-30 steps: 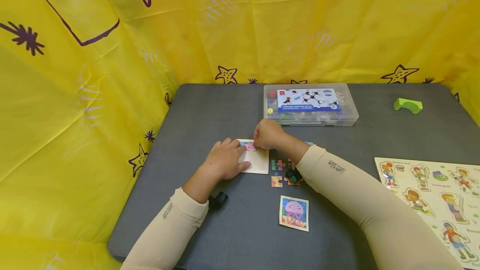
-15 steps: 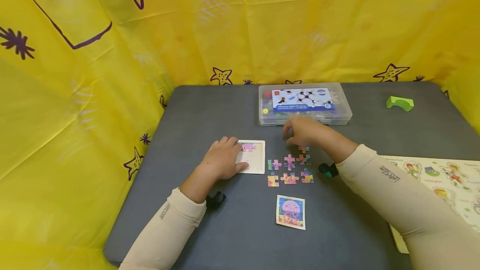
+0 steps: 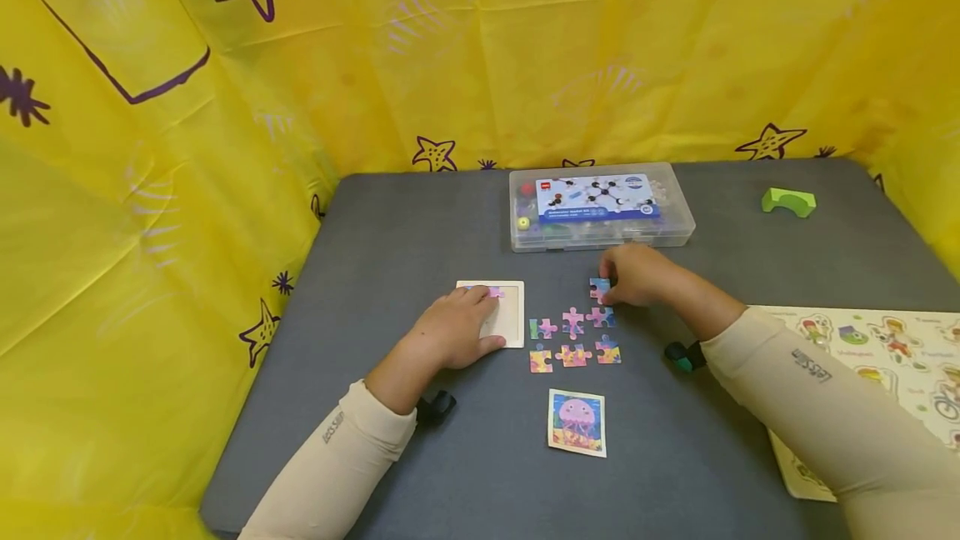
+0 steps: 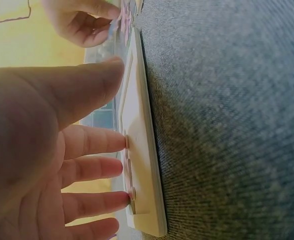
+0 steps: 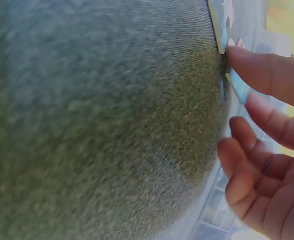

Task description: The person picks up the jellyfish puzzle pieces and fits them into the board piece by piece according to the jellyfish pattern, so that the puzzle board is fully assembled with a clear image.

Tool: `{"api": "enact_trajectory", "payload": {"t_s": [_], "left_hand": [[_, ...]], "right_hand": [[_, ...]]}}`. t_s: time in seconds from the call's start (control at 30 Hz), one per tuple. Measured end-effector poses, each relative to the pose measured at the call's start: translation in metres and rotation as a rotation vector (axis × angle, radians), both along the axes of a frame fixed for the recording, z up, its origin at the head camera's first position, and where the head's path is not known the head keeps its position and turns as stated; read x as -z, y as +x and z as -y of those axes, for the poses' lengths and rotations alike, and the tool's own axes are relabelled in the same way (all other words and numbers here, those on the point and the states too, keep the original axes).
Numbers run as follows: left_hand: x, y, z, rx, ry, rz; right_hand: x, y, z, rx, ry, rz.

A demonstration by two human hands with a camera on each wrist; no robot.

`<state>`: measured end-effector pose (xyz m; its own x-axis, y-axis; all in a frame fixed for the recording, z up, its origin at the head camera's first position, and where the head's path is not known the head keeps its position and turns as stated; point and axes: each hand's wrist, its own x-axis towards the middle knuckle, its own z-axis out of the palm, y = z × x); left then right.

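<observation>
My left hand [image 3: 457, 327] rests on a small wooden puzzle tray [image 3: 514, 333], its straight fingertips on pink jigsaw pieces [image 3: 495, 292] along the far side. The left wrist view shows those fingertips touching the pieces inside the tray [image 4: 146, 150], with the thumb held apart. To the right, my right hand [image 3: 636, 275] pinches a blue and pink jigsaw piece [image 3: 598, 287] by its edge. Thumb and index finger meet that piece [image 5: 240, 89] in the right wrist view, tilted up from the cloth. Several loose jigsaw pieces [image 3: 573, 322] lie in rows between the hands.
Nearer me lies a picture card [image 3: 576, 422] of a pink jellyfish. A clear plastic molecular model box [image 3: 600, 233] sits behind the pieces. Farther right are a green arch block [image 3: 787, 202] and a wooden figure board [image 3: 855, 373], partly under my right sleeve. Yellow cloth [image 3: 450, 90] surrounds the table.
My right hand has left the tray, moved right over the loose pieces and taken hold of the blue and pink jigsaw piece. The left hand has stayed on the tray.
</observation>
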<state>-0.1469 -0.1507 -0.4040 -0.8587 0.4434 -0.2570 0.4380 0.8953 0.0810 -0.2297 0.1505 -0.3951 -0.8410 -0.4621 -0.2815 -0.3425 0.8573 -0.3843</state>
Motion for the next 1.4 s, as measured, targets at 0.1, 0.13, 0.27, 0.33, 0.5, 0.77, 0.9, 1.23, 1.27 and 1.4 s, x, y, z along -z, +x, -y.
{"api": "enact_trajectory", "payload": {"t_s": [0.1, 0.13, 0.27, 0.33, 0.5, 0.77, 0.9, 1.23, 1.27, 1.4], "left_hand": [[0.0, 0.0, 0.0, -0.01, 0.013, 0.015], [0.0, 0.0, -0.001, -0.012, 0.018, 0.02], [0.0, 0.0, -0.001, -0.015, 0.014, 0.034], [0.001, 0.0, -0.001, -0.014, 0.008, 0.037], [0.003, -0.002, -0.002, -0.013, -0.001, 0.033], [-0.001, -0.002, -0.006, -0.008, 0.011, 0.042], [-0.002, -0.002, -0.008, 0.006, -0.002, 0.025], [-0.003, -0.002, -0.007, -0.011, -0.035, 0.018], [-0.003, -0.002, -0.007, -0.012, -0.038, 0.02], [-0.003, -0.003, -0.005, -0.008, -0.048, 0.018]], "right_hand": [[0.0, -0.002, 0.003, 0.027, -0.058, -0.01], [0.0, -0.003, 0.005, 0.035, -0.08, -0.01], [-0.003, -0.006, 0.018, 0.076, -0.172, 0.028], [-0.004, -0.008, 0.028, 0.087, -0.229, 0.075], [0.001, -0.01, 0.057, 0.081, -0.33, 0.173], [0.015, -0.011, 0.095, 0.086, -0.307, 0.175], [0.014, -0.01, 0.105, 0.077, -0.228, 0.115], [0.015, -0.011, 0.116, 0.034, -0.157, 0.033], [0.016, -0.011, 0.117, 0.033, -0.157, 0.033], [0.016, -0.01, 0.12, 0.042, -0.156, 0.046]]}}
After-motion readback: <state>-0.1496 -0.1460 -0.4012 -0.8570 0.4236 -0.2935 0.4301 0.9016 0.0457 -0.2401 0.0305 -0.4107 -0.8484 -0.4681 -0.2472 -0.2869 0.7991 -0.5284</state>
